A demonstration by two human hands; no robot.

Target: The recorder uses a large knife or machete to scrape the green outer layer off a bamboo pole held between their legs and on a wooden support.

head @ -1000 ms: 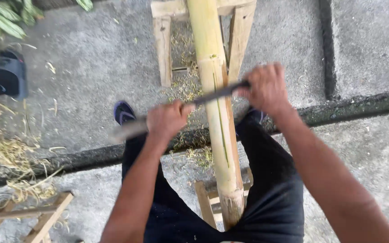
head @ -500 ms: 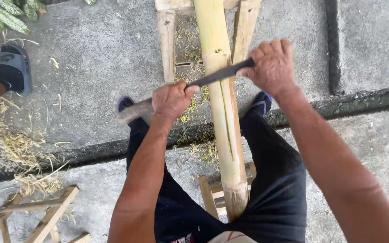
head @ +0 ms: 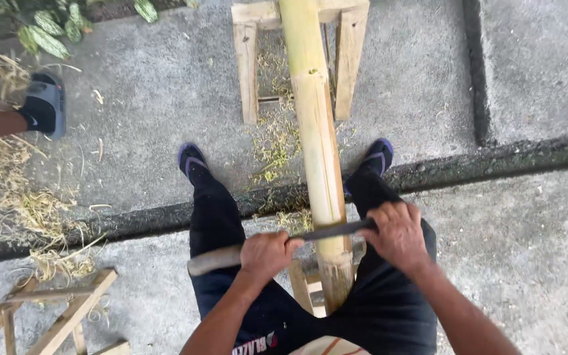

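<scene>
A long pale green bamboo pole (head: 317, 158) lies lengthwise between my legs, resting on a wooden stand (head: 250, 66) at the far end and another below my hands. A dark blade (head: 327, 231) lies crosswise on the pole near its close end. My left hand (head: 267, 253) grips the blade's wooden handle, left of the pole. My right hand (head: 397, 233) grips the blade's other end, right of the pole. Both fists are closed tight.
Another person's foot in a blue sandal (head: 46, 105) stands at the left. Bamboo shavings (head: 27, 210) lie on the concrete floor. A wooden frame (head: 54, 315) sits at the lower left. A dark gutter (head: 494, 161) crosses the floor. Green leaves (head: 44, 29) show top left.
Both hands have pulled the blade toward me along the pole, from its middle down to near its close end.
</scene>
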